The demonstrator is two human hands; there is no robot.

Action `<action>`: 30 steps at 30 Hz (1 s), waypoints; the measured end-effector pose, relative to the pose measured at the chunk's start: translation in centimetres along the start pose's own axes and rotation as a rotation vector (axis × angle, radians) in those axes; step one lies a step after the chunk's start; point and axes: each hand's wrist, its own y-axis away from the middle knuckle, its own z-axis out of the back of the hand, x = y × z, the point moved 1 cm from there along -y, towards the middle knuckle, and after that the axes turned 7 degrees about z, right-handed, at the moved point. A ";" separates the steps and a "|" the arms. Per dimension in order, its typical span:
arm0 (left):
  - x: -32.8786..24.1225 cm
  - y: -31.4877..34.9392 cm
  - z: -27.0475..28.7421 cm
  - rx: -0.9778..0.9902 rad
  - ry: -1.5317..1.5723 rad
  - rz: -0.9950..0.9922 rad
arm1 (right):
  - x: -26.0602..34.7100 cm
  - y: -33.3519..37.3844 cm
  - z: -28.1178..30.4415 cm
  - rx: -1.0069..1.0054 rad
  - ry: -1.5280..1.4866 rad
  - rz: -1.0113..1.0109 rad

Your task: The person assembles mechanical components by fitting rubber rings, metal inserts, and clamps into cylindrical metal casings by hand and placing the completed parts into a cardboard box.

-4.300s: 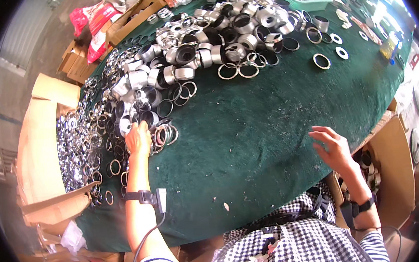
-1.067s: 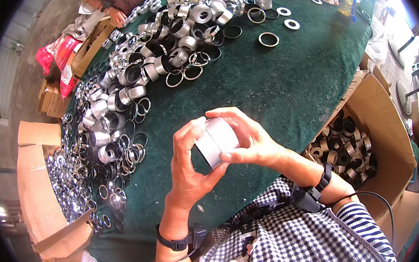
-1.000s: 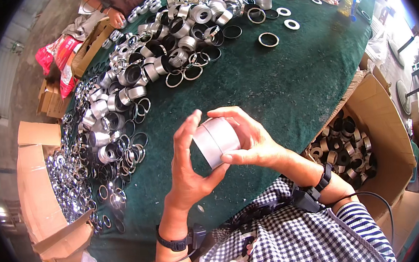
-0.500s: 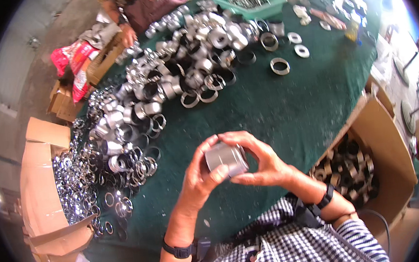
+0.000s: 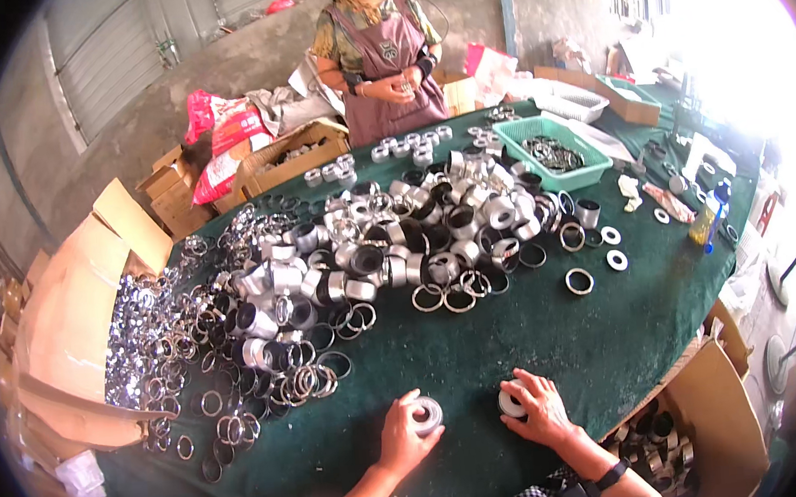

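"Hands have parted since half a sec ago; then both were round a single cylinder, now each has its own pc w/ the green cloth (image 5: 611, 344) showing between."

"Where exactly?"

"Near side of the cloth; the left hand (image 5: 405, 437) is half curled, thumb & fingers round the left metal pc (image 5: 433, 412); the right hand (image 5: 539, 413) has hold of the right metal pc (image 5: 509, 405), fingers bent over it & more spread; can't tell if either pc rests on the cloth or is just above it."

"Best way to handle them?"

"Prob. grip the outer wall, fingertips off the opening; keep both pcs level, wrists steady (smooth metal may slip, one'd guess)."

"And containers?"

"Left cardboard box (image 5: 72, 321) is heaped w/ shiny rings (image 5: 134, 339), more lying outside it; green basket (image 5: 580, 180), far side, holds small metal parts (image 5: 554, 154); right cardboard box (image 5: 723, 396), low by the right arm, has dark & silver cylinders (image 5: 656, 460); far cardboard box (image 5: 267, 182), beside the co-worker (image 5: 388, 62), has stuff in it too small to ID; yellowish bottle (image 5: 701, 231) stands far right, contents unclear."
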 end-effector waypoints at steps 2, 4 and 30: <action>0.5 0.5 0.1 -0.006 0.053 0.008 | 0.4 -0.5 0.1 0.002 0.006 -0.016; -0.8 0.1 0.8 -0.034 0.050 -0.011 | 0.8 -1.2 0.2 -0.136 -0.179 -0.010; -7.7 -1.0 0.7 -0.038 0.206 -0.123 | 7.7 -3.7 -1.4 -0.108 -1.439 -0.369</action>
